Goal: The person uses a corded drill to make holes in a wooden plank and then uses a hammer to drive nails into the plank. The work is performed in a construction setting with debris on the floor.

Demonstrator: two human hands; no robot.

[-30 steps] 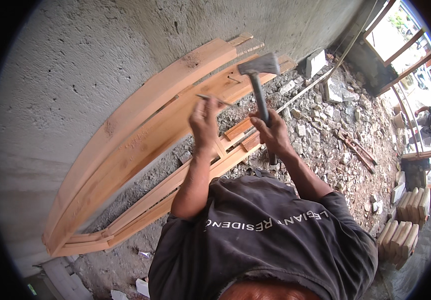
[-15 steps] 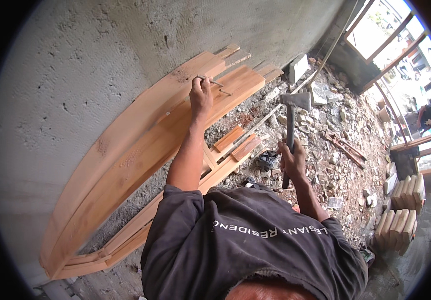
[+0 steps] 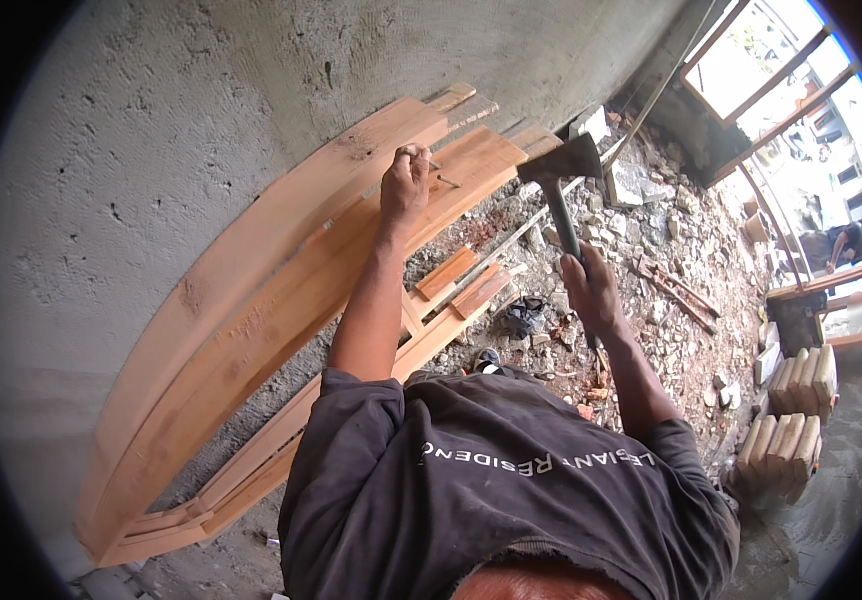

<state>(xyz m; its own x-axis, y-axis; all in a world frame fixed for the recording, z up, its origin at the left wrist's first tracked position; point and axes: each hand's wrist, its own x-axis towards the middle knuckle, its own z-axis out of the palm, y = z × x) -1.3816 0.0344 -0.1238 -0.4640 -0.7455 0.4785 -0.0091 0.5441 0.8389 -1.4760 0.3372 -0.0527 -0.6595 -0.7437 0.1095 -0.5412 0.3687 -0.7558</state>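
Observation:
My right hand [image 3: 591, 290] grips the dark handle of a hatchet [image 3: 563, 160], its metal head raised to the right of the timber's upper end. My left hand [image 3: 406, 190] is closed on a thin rod, mostly hidden by the fingers, so its kind is unclear. That hand is over the upper end of a long wooden beam [image 3: 351, 240]. A small thin peg or nail [image 3: 447, 182] stands up from the wood just right of my fingers. Beside the beam, against the wall, lies a curved wooden piece [image 3: 251, 235] of the same frame.
A rough plastered wall [image 3: 151, 150] rises on the left. Lower wooden rails [image 3: 281, 440] with short blocks lie nearer me. Broken rubble [image 3: 651, 230] covers the ground at right, with a black plastic bag [image 3: 523, 316]. Stacked pale slabs [image 3: 781, 445] stand far right; another person [image 3: 836, 245] is beyond.
My right hand has swung the hatchet: its head has moved up and left, nearer the beam's end, and tilted. My left hand stays closed by the same spot.

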